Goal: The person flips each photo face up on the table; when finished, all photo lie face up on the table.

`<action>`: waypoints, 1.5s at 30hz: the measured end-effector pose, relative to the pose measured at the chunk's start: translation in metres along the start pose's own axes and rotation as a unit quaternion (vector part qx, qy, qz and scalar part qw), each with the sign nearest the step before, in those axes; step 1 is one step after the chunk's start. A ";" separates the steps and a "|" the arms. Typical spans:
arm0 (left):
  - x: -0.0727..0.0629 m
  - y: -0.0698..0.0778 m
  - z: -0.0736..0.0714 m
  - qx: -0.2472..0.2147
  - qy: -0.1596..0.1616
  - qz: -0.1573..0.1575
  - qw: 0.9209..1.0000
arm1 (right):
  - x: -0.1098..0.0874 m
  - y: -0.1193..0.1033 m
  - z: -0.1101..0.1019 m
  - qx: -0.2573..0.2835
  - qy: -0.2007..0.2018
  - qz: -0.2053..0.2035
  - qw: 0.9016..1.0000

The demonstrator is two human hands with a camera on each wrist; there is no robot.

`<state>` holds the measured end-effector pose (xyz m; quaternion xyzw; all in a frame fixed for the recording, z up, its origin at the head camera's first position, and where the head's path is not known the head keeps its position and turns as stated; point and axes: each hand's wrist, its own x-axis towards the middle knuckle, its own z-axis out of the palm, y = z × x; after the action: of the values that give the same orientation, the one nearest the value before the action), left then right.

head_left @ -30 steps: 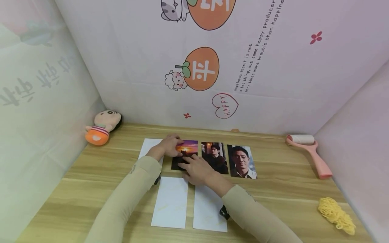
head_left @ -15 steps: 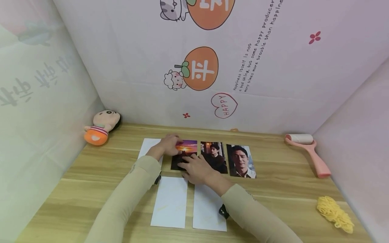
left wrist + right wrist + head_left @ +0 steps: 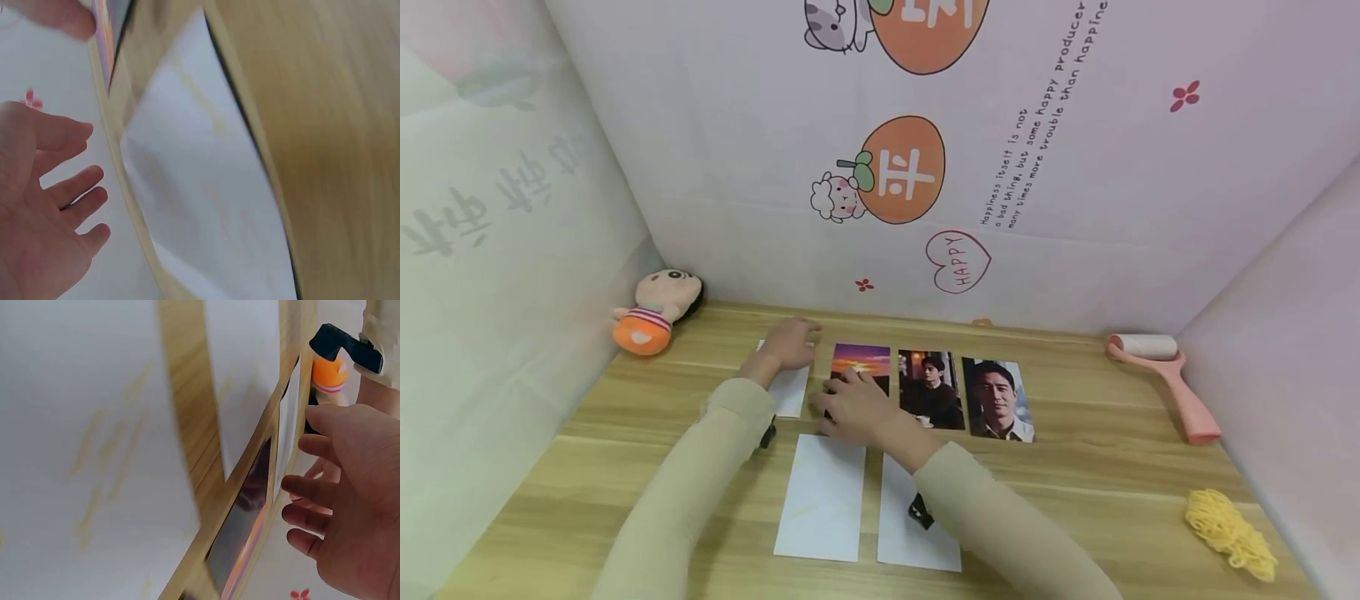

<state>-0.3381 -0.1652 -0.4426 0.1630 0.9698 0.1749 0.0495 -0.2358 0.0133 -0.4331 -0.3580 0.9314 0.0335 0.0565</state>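
Observation:
My left hand (image 3: pixel 792 343) is over the back-left white card (image 3: pixel 790 395), its fingers apart and loosely bent. The left wrist view shows that hand (image 3: pixel 47 206) holding nothing, beside the white card (image 3: pixel 194 156). My right hand (image 3: pixel 859 410) reaches over the lower part of a sunset photo (image 3: pixel 867 358), covering that part. In the right wrist view its fingers (image 3: pixel 309 487) are spread and loosely bent with nothing between them, and the sunset photo (image 3: pixel 240 534) lies flat below.
Right of the sunset photo lie two portrait photos, one seated figure (image 3: pixel 931 392) and one close-up (image 3: pixel 997 400). Two white cards (image 3: pixel 822 500) lie in front. A plush doll (image 3: pixel 655 312) is back left; a pink lint roller (image 3: pixel 1172 375) and yellow yarn (image 3: pixel 1228 533) are on the right.
My left hand has left the sunset photo and moved left over the back-left white card. My right hand has slid slightly left and up over the sunset photo.

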 end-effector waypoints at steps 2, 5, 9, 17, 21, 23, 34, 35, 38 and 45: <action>-0.004 -0.012 -0.004 -0.023 -0.008 -0.004 1.000 | 0.005 -0.007 0.001 -0.009 -0.005 0.002 1.000; -0.010 -0.028 -0.009 -0.083 -0.021 -0.018 0.996 | 0.013 -0.017 0.003 -0.026 -0.007 0.007 1.000; -0.019 -0.047 -0.011 -0.172 -0.032 -0.060 0.983 | 0.021 -0.029 0.005 -0.047 -0.017 0.014 0.999; -0.023 -0.055 -0.011 -0.149 -0.015 -0.055 0.987 | 0.032 -0.037 0.010 -0.090 -0.038 0.039 0.994; -0.020 -0.051 -0.012 -0.105 -0.009 -0.051 0.993 | 0.034 -0.036 0.013 -0.099 -0.039 0.043 0.993; -0.020 -0.050 -0.013 -0.090 -0.011 -0.054 0.994 | 0.035 -0.036 0.013 -0.097 -0.040 0.045 0.993; -0.021 -0.046 -0.016 -0.046 -0.053 -0.104 0.992 | 0.038 -0.038 0.017 -0.080 -0.026 0.043 0.995; -0.020 -0.046 -0.016 -0.047 -0.055 -0.107 0.992 | 0.038 -0.038 0.017 -0.080 -0.026 0.044 0.995; -0.020 -0.046 -0.017 -0.048 -0.055 -0.112 0.991 | 0.040 -0.038 0.018 -0.079 -0.027 0.046 0.995; -0.024 -0.047 -0.017 -0.055 -0.060 -0.122 0.989 | 0.042 -0.038 0.024 -0.081 -0.025 0.046 0.995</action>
<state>-0.3323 -0.2200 -0.4423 0.0506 0.9666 0.2103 0.1375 -0.2391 -0.0404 -0.4631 -0.3171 0.9394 0.1207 0.0487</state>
